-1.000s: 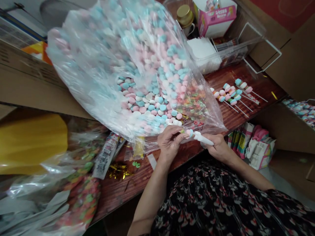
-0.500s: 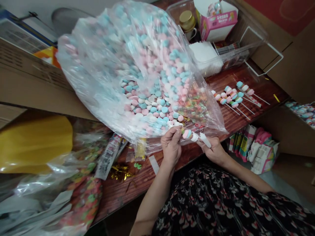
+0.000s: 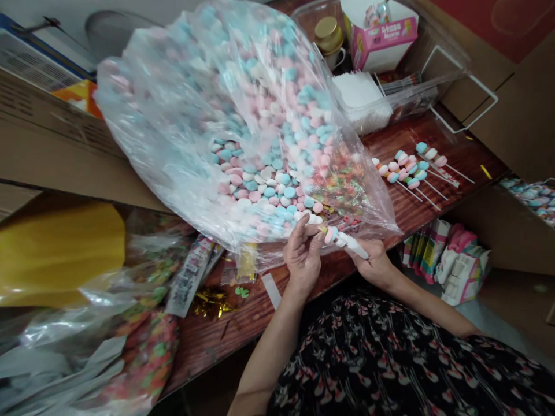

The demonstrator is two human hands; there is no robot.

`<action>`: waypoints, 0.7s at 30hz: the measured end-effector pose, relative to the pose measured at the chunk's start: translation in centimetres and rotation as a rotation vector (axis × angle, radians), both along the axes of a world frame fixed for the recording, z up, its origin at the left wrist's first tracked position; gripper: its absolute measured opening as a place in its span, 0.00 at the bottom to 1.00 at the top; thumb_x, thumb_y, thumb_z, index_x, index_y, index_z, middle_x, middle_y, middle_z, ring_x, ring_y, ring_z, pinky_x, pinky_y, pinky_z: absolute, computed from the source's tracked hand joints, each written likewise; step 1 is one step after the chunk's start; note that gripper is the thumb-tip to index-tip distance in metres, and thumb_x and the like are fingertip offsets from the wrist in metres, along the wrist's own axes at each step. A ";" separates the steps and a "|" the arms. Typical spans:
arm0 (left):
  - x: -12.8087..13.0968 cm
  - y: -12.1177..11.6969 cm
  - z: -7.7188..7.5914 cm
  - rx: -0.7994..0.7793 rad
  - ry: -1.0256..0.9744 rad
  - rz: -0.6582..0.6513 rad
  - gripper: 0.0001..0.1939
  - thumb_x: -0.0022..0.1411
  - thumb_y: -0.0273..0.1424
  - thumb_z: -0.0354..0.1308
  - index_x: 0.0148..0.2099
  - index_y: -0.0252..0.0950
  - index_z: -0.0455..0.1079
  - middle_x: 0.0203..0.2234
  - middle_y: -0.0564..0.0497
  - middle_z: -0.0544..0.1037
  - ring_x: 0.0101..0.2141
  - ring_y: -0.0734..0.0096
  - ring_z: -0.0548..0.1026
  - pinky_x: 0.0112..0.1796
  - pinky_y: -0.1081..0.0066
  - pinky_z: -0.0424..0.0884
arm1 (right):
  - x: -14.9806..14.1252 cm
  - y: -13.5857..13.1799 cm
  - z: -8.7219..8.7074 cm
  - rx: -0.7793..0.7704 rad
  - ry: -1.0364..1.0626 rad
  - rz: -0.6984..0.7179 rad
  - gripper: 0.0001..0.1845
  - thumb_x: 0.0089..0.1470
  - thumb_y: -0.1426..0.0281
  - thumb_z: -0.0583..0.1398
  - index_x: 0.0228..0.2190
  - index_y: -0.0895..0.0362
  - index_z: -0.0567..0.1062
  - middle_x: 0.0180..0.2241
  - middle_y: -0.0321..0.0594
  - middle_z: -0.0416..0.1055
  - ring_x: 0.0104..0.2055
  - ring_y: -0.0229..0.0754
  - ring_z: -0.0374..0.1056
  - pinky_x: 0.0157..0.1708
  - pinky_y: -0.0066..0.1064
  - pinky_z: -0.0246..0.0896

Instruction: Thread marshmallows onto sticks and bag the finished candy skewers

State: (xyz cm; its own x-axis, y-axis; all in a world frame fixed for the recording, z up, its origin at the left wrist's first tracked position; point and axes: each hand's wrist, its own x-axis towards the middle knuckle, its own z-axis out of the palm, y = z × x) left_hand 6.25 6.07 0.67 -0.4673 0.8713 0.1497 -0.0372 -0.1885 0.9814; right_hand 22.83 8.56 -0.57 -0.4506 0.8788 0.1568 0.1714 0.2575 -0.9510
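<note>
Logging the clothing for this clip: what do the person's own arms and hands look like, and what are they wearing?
The left hand and right hand are bare, without gloves, and the forearms are uncovered. The person wears a black garment patterned with small red and white flowers.

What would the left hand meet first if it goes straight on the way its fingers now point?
Left hand: probably the clear plastic bag of pastel candies, close ahead; depth is unclear.

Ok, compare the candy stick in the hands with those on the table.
The held candy stick shows few candies; the table's candy sticks carry several each. The held one is raised in the right hand; those lie flat on the wooden table. Both have pastel candies on white sticks.
</note>
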 end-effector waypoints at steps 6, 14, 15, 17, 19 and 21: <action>1.1 0.6 0.8 -0.068 -0.408 -0.112 0.24 0.59 0.41 0.65 0.56 0.43 0.69 0.40 0.48 0.80 0.40 0.69 0.79 0.43 0.69 0.75 | 0.1 1.1 0.5 0.149 -0.095 0.053 0.15 0.58 0.77 0.53 0.40 0.57 0.78 0.33 0.41 0.78 0.33 0.39 0.72 0.37 0.28 0.66; 2.5 1.4 0.6 -0.079 -0.543 -0.104 0.15 0.64 0.45 0.59 0.39 0.38 0.66 0.28 0.55 0.73 0.30 0.74 0.75 0.38 0.70 0.74 | 0.4 -0.3 -0.7 -0.017 -0.066 0.073 0.18 0.62 0.70 0.54 0.21 0.57 0.68 0.18 0.32 0.62 0.21 0.33 0.58 0.26 0.27 0.55; 2.8 1.4 0.4 -0.057 -0.528 -0.112 0.14 0.65 0.45 0.57 0.40 0.39 0.65 0.27 0.56 0.72 0.30 0.75 0.74 0.38 0.70 0.74 | 0.3 -0.5 -0.8 -0.041 -0.052 0.071 0.19 0.63 0.68 0.53 0.20 0.56 0.67 0.18 0.31 0.59 0.21 0.33 0.56 0.25 0.27 0.53; 3.4 1.4 0.0 -0.018 -0.510 -0.137 0.12 0.67 0.44 0.55 0.42 0.41 0.64 0.26 0.57 0.70 0.29 0.76 0.73 0.38 0.70 0.74 | 0.1 -0.6 -0.8 -0.074 -0.027 0.055 0.19 0.64 0.65 0.54 0.21 0.56 0.67 0.17 0.31 0.57 0.20 0.33 0.53 0.24 0.28 0.51; 3.7 1.4 0.0 -0.012 -0.502 -0.159 0.11 0.67 0.43 0.54 0.42 0.42 0.63 0.25 0.57 0.70 0.28 0.75 0.72 0.38 0.70 0.73 | -0.2 -0.6 -0.6 -0.093 -0.012 0.026 0.20 0.64 0.64 0.54 0.21 0.56 0.67 0.17 0.31 0.58 0.20 0.33 0.54 0.23 0.29 0.51; 3.7 1.5 0.3 -0.042 -0.500 -0.163 0.12 0.66 0.44 0.56 0.43 0.42 0.63 0.25 0.57 0.70 0.28 0.75 0.72 0.36 0.71 0.73 | -0.5 -0.5 -0.3 -0.110 0.002 0.005 0.20 0.64 0.63 0.54 0.20 0.56 0.67 0.17 0.32 0.60 0.20 0.34 0.55 0.23 0.29 0.51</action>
State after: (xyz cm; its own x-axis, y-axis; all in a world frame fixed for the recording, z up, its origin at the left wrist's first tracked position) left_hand 9.99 7.54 0.96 -0.3308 0.9390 -0.0936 -0.5282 -0.1021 0.8429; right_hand 22.36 8.10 -0.83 -0.4549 0.8885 0.0604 0.1686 0.1526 -0.9738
